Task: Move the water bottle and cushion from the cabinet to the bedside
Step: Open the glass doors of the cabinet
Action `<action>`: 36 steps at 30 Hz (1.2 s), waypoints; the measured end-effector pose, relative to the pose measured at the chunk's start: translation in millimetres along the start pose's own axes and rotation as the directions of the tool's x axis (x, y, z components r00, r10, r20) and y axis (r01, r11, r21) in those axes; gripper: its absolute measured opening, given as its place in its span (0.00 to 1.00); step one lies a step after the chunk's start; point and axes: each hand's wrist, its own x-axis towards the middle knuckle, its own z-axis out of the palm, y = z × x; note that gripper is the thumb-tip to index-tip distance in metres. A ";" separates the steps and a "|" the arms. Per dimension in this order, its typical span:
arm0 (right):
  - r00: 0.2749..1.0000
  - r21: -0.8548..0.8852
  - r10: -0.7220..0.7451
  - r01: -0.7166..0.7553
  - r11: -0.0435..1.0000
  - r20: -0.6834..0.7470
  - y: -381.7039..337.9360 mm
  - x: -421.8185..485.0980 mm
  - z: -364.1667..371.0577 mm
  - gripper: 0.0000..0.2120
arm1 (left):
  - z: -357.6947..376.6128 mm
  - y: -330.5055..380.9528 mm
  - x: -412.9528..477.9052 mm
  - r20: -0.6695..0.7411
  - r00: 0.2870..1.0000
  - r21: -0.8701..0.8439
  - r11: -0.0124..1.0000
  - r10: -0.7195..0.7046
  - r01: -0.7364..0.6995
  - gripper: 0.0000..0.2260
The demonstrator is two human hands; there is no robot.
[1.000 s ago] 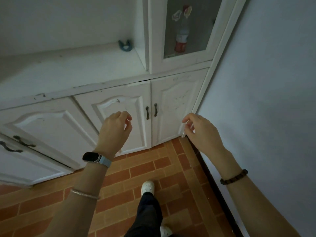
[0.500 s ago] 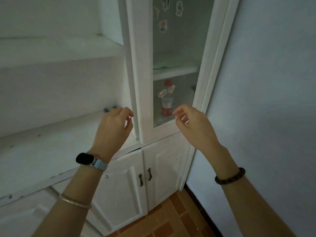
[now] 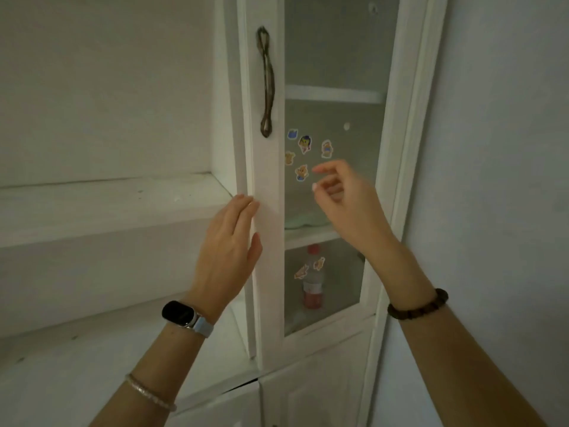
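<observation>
Bottle (image 3: 313, 280) stood upright, cap up, behind the door (image 3: 268, 211), below your hands: left (image 3: 226, 255) flat, fingers together; right (image 3: 345, 201) loosely spread, empty.

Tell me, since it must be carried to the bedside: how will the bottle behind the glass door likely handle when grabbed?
The water bottle looks like thin clear plastic, so probably light and slightly squashy. It stands upright, tall and narrow, so a nudge could tip it; on its side it would likely roll. The fill level is unclear through the glass.

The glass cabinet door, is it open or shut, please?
Shut: the door sits flush in its frame, with the bottle behind its glass.
</observation>
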 end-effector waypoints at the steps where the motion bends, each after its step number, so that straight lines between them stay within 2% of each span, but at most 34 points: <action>1: 1.000 0.022 -0.019 0.019 1.000 -0.004 -5.5 11.8 1.1 0.11 | 1.3 -0.4 3.7 0.004 1.000 0.024 1.000 0.013 -0.013 0.22; 8: 0.987 0.090 -0.155 0.158 0.983 -0.039 -45.8 81.7 16.4 0.21 | 10.9 -14.7 20.5 0.096 0.995 0.214 0.975 0.041 -0.061 0.29; 14: 0.987 0.157 -0.144 0.155 0.975 -0.076 -56.1 107.2 30.9 0.21 | 16.3 -23.3 28.9 0.159 0.987 0.335 0.938 0.034 -0.086 0.30; 22: 0.985 0.141 -0.120 0.137 0.980 -0.124 -56.9 112.4 33.8 0.13 | 13.7 -26.1 29.6 0.171 0.982 0.348 0.928 0.081 -0.137 0.30; 30: 0.992 0.118 -0.048 0.061 0.991 -0.114 -66.9 111.6 28.9 0.12 | 4.5 -27.9 27.4 0.196 0.972 0.295 0.938 0.129 -0.184 0.29; 36: 0.976 0.085 -0.064 0.083 0.993 -0.207 -74.0 90.8 1.9 0.08 | -0.5 -17.8 21.0 0.166 0.943 0.238 0.917 0.288 -0.322 0.30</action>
